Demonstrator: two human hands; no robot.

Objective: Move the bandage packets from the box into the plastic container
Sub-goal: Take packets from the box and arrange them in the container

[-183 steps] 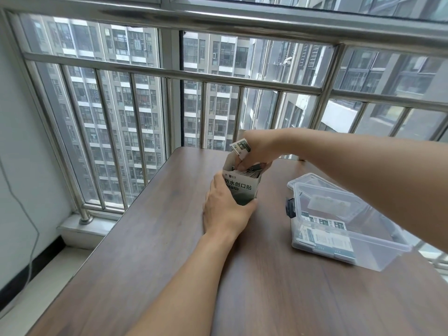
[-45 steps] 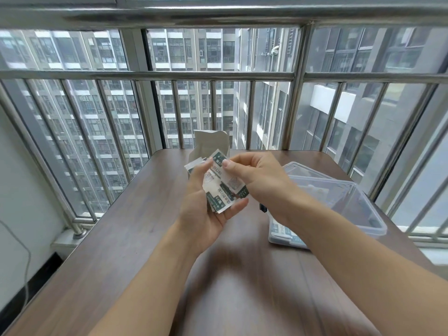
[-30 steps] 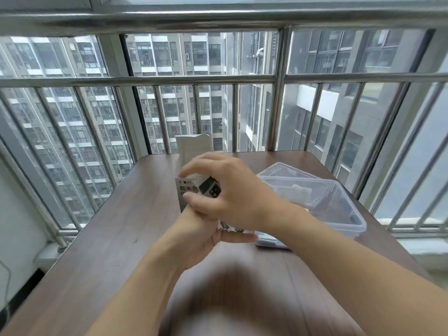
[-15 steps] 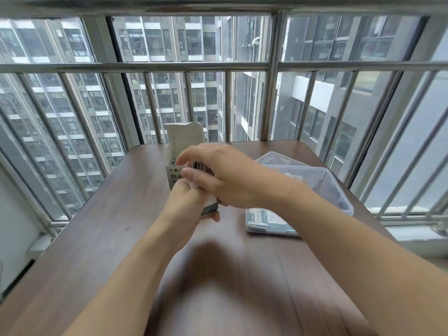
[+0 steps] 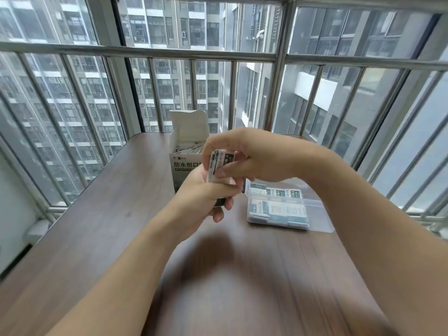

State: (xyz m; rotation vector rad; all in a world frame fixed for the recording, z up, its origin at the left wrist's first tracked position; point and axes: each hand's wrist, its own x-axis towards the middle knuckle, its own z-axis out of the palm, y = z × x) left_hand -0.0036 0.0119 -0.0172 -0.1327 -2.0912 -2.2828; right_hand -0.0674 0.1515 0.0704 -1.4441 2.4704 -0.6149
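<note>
A: Your hands?
B: Left hand (image 5: pixel 206 192) and right hand (image 5: pixel 252 158) both pinch one stack of packets (image 5: pixel 221 168), raised over the tabletop (image 5: pixel 116 214).
A: Elsewhere?
B: Packets fill the box (image 5: pixel 185 154); more lie in the container (image 5: pixel 278 209).

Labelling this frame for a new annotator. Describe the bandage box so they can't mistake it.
On the wooden table by the barred window, look at the far edge, behind the two hands. The bandage box stands upright there, left of the clear plastic container. Unlike the flat, see-through container, it is tall white card with its lid flap up, packets showing inside.
</note>
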